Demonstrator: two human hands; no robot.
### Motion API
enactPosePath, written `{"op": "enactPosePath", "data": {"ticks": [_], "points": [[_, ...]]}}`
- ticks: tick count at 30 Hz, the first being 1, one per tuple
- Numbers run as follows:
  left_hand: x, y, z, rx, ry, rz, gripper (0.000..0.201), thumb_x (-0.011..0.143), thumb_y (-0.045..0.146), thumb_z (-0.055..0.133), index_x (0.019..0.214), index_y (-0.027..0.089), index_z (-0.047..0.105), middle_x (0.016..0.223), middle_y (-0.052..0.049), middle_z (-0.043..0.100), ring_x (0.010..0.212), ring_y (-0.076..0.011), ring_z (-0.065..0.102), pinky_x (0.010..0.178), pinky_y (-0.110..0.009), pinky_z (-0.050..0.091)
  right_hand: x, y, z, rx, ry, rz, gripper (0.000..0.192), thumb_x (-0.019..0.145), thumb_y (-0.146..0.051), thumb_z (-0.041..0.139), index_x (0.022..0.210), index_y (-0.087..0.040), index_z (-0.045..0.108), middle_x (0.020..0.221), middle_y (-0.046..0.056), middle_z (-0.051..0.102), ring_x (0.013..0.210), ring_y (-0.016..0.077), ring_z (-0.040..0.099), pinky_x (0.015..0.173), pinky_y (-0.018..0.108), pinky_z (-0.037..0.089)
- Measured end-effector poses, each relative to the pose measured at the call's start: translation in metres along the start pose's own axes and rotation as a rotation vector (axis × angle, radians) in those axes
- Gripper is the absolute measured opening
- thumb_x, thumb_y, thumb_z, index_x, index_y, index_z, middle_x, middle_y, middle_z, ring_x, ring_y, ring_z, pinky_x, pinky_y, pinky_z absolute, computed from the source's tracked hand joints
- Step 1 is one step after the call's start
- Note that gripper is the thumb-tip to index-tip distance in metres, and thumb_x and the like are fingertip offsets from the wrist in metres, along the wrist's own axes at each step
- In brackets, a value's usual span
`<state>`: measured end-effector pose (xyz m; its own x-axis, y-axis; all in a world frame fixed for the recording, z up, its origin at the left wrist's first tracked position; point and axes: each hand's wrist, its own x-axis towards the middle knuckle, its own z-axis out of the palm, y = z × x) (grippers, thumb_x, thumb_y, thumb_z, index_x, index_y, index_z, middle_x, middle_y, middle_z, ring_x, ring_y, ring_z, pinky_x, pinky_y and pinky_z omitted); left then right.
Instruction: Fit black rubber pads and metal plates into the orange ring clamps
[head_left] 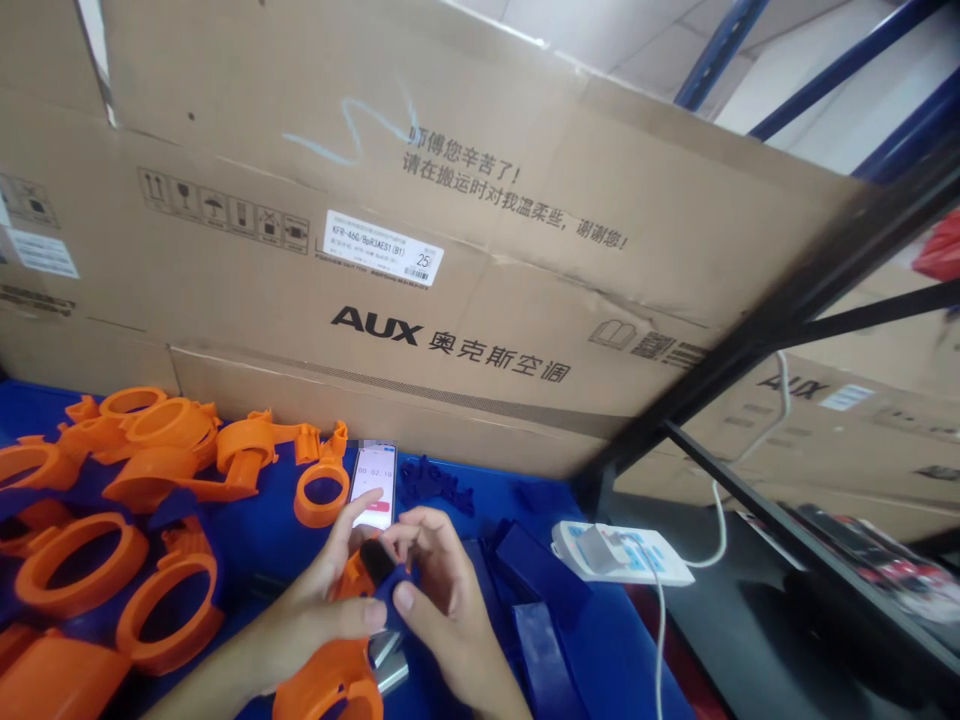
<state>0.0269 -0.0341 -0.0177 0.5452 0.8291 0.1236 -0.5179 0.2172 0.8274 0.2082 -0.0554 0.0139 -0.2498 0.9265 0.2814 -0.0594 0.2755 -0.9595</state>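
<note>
Loose clamp pile (112, 500): orange plastic ring clamps heaped on the blue table (600, 650) at my far left, some flat, some leaning on one another; they lie within easy reach of my left arm, which I judge is why they are stacked on that side.

Single ring (321, 492): one orange ring lying flat just left of the phone, apart from the heap.

My left hand (322, 610): wrapped around the orange clamp (330, 680) from the left, thumb pressed across the top; the grip is closed and firm, steadying the part low over the table so it cannot turn.

Orange clamp, location: between both my hands at the near edge of the view, its ring end pointing down toward me and its upper end hidden behind my fingers.

Black piece (375, 560): a small dark part sitting at the top of the clamp, pinched where my two thumbs meet; what it is I cannot tell.

Metal bits (390, 660): small shiny pieces just under my hands, partly hidden.

Phone (373, 485): lying flat beyond my fingertips, screen up and showing a timer, placed where I can read it without letting go.

My right hand (442, 590): curled in from the right, fingers closed on the clamp's top and the black piece.

Blue parts (536, 590): dark blue plastic pieces resting right of my hands.

Power strip (622, 555): white, at the table's right edge, cable trailing off.

Cardboard boxes (450, 250): large cartons standing behind the table as a back wall.
</note>
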Motion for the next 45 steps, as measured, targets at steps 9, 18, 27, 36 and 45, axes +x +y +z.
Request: {"op": "enactPosePath", "data": {"ticks": [9,18,27,36,45], "points": [[0.0,0.0,0.011,0.241,0.156,0.015,0.054,0.09,0.032,0.076,0.14,0.032,0.055,0.14,-0.009,0.065,0.136,-0.0332,0.055,0.116,-0.049,0.041,0.003,0.02,-0.002,-0.009,0.164,-0.011,0.035,0.094,-0.047,0.071,0.116,-0.027,0.054,0.103,0.004,0.058,0.094,0.0216,0.058,0.086,0.036,0.051],[0.0,0.0,0.01,0.303,0.174,0.018,0.051,0.091,0.032,0.075,0.14,0.031,0.061,0.146,-0.009,0.064,0.143,-0.034,0.051,0.116,-0.046,0.044,0.004,0.016,0.0,-0.044,0.151,-0.032,0.032,0.093,-0.049,0.071,0.105,-0.027,0.05,0.095,0.002,0.057,0.087,0.0201,0.058,0.08,0.033,0.051],[0.001,0.0,0.011,0.221,0.233,-0.002,0.041,0.084,0.029,0.082,0.124,0.027,0.072,0.133,-0.01,0.073,0.134,-0.0337,0.06,0.109,-0.041,0.05,0.003,0.018,0.003,-0.126,0.181,-0.069,0.03,0.095,-0.051,0.067,0.103,-0.025,0.053,0.089,0.001,0.059,0.082,0.0184,0.058,0.075,0.029,0.051],[0.006,0.017,0.004,-0.328,0.472,-0.169,0.046,0.091,0.05,0.062,0.115,0.011,0.069,0.094,-0.017,0.08,0.073,-0.0287,0.076,0.067,-0.039,0.062,0.002,0.013,-0.065,-1.175,0.519,0.236,0.029,0.097,-0.041,0.059,0.115,-0.02,0.068,0.102,0.014,0.075,0.1,0.0344,0.068,0.084,0.044,0.05],[0.01,0.018,0.002,-0.388,0.466,-0.117,0.036,0.093,0.041,0.06,0.115,0.013,0.068,0.099,-0.015,0.078,0.088,-0.031,0.077,0.07,-0.039,0.062,-0.006,0.011,-0.075,-1.395,0.378,0.577,0.033,0.091,-0.038,0.068,0.122,-0.027,0.065,0.107,0.012,0.079,0.095,0.0329,0.075,0.067,0.036,0.048]]}}
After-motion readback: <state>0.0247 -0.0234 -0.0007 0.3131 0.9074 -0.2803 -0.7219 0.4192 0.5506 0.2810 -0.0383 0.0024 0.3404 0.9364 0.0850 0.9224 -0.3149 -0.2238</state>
